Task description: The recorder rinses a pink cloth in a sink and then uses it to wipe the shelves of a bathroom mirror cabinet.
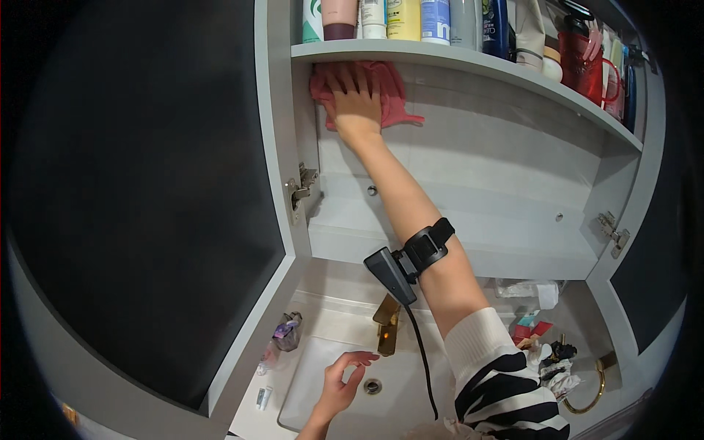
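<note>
A pink cloth (396,95) lies against the back wall of an open cabinet, high in its left corner under the shelf. My right hand (358,106) presses flat on the cloth, fingers stretched and spread over it. Cloth shows on both sides of the hand, and one thin corner trails to the right. A black strapped device with a cable sits on my right forearm (411,202). Lower down, my left hand (343,381) hovers above the white sink (323,359), holding nothing. Its fingers are loosely bent and its thumb stands apart, close to the brass-coloured faucet (387,337).
Bottles and tubes crowd the shelf (469,59) above, with a red mug (581,70) at its right. Dark-faced cabinet doors stand open at the left (147,183) and right (653,249). Small items line the counter, and a brass-coloured ring (600,389) hangs at lower right.
</note>
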The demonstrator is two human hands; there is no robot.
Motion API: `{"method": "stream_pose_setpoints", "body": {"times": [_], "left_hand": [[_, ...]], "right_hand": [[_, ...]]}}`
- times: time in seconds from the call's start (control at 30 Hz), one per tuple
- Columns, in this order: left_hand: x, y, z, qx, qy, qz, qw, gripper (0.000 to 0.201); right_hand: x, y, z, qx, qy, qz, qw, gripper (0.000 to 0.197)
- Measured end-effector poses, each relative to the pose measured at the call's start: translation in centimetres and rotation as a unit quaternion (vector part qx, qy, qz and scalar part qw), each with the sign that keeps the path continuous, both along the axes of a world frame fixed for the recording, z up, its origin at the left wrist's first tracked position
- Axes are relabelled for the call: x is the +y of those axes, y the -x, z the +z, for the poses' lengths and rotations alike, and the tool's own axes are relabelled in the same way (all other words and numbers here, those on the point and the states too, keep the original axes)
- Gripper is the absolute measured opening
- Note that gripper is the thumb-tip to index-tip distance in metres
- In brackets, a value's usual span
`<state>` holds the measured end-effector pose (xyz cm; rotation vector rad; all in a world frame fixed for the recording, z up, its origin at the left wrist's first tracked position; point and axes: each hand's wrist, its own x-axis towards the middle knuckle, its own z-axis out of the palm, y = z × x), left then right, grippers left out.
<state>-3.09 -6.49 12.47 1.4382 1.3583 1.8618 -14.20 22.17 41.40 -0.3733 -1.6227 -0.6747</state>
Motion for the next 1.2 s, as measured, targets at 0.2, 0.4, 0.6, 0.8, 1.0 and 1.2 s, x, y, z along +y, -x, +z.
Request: {"method": "stream_pose_setpoints", "body": {"times": [0.2, 0.4, 0.6, 0.8, 1.0, 1.2], "left_hand": [[-0.1, -0.1, -0.7, -0.01, -0.002, -0.019, 1.0, 0.017], [-0.4, -0.8, -1.2, -0.039, 0.006, -0.02, 0.999, 0.018], [-0.4, -1.4, -1.3, -0.057, -0.014, -0.027, 0.998, 0.018], [-1.3, -2.0, -0.7, -0.079, -0.006, -0.03, 0.996, 0.016], [-1.9, -1.6, -1.1, -0.118, 0.018, -0.022, 0.993, 0.015], [-1.5, -1.6, -0.8, -0.114, 0.011, -0.039, 0.993, 0.015]], "right_hand": [[-0.2, -0.3, -0.2, 0.015, -0.018, 0.009, 1.0, 0.053], [-1.0, -1.5, -2.1, -0.079, 0.023, -0.013, 0.996, 0.06], [-1.3, -1.3, -6.0, -0.124, 0.074, -0.017, 0.989, 0.068], [-1.5, -2.2, -8.3, -0.151, 0.093, -0.033, 0.984, 0.078], [-0.3, -4.9, -7.7, -0.138, 0.022, -0.009, 0.99, 0.067], [3.4, -14.4, -6.1, -0.106, 0.052, -0.086, 0.989, 0.064]]}}
